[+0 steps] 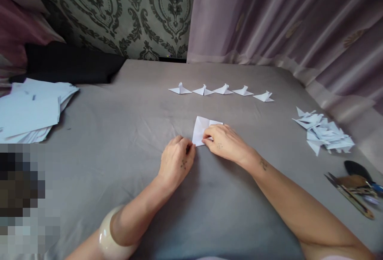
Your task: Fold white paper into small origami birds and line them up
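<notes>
A small white sheet of paper (pixel 199 129) with creases across it lies in front of me on the grey cloth. My left hand (pixel 178 157) pinches its near left corner between thumb and fingers. My right hand (pixel 225 142) covers the sheet's right part, its thumb and fingertips closed on the paper near the lower edge. Part of the sheet is hidden under the right hand. Beyond it stands a row of several folded white paper birds (pixel 224 89).
A pile of folded white papers (pixel 327 132) lies at right, with scissors (pixel 350 196) and other small items nearer me. Stacked white sheets (pixel 28 108) sit at left beside a black cloth (pixel 72 64). Curtains (pixel 269 16) hang behind. A blurred-out patch covers the lower left.
</notes>
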`<action>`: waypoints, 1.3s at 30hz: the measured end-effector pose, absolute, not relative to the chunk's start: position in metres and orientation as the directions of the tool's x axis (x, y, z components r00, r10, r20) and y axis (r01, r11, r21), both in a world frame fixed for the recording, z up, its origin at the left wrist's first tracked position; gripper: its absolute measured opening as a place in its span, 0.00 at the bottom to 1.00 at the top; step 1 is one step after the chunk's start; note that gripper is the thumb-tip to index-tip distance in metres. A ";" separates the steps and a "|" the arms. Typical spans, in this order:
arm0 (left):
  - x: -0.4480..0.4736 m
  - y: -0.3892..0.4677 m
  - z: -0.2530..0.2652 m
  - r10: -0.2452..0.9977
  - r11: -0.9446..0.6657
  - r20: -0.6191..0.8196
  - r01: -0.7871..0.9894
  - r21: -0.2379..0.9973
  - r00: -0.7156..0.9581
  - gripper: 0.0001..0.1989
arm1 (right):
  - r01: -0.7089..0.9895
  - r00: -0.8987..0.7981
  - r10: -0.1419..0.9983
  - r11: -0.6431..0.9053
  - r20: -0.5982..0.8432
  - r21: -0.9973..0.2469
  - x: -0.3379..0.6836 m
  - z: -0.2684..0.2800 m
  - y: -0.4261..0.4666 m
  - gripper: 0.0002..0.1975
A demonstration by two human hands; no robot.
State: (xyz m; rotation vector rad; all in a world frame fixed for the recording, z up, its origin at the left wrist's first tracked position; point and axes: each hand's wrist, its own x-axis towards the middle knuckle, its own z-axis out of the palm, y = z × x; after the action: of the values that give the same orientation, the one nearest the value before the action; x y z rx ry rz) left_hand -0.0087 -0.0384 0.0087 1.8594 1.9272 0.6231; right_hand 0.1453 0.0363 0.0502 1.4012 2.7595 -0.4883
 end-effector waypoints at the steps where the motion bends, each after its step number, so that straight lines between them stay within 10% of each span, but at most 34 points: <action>1: -0.009 -0.038 0.008 0.999 0.032 0.017 0.826 0.563 -0.050 0.08 | 0.790 -0.599 0.786 0.550 -0.151 -0.269 0.145 0.050 0.037 0.07; 17: -0.017 -0.038 0.003 0.997 -0.073 0.063 0.794 0.603 0.044 0.05 | 0.858 -0.509 0.814 0.455 -0.281 -0.236 0.139 0.056 0.041 0.07; 26: -0.009 -0.045 0.014 0.932 -0.337 -0.067 0.921 0.198 0.355 0.16 | 0.882 -0.470 0.818 0.418 -0.331 -0.220 0.136 0.057 0.044 0.07; 33: -0.010 -0.056 0.028 0.941 -0.274 -0.166 0.953 0.127 0.293 0.14 | 0.883 -0.467 0.823 0.413 -0.324 -0.224 0.135 0.057 0.044 0.06; 39: -0.007 -0.045 0.016 0.850 -0.525 0.046 0.838 0.147 0.524 0.12 | 0.887 -0.455 0.836 0.397 -0.308 -0.234 0.132 0.056 0.043 0.05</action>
State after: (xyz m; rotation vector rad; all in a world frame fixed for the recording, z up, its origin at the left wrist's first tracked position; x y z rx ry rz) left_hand -0.0071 -0.0452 0.0159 2.6480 1.4726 0.1705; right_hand 0.1317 0.0426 0.0557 1.5559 2.5051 -0.5539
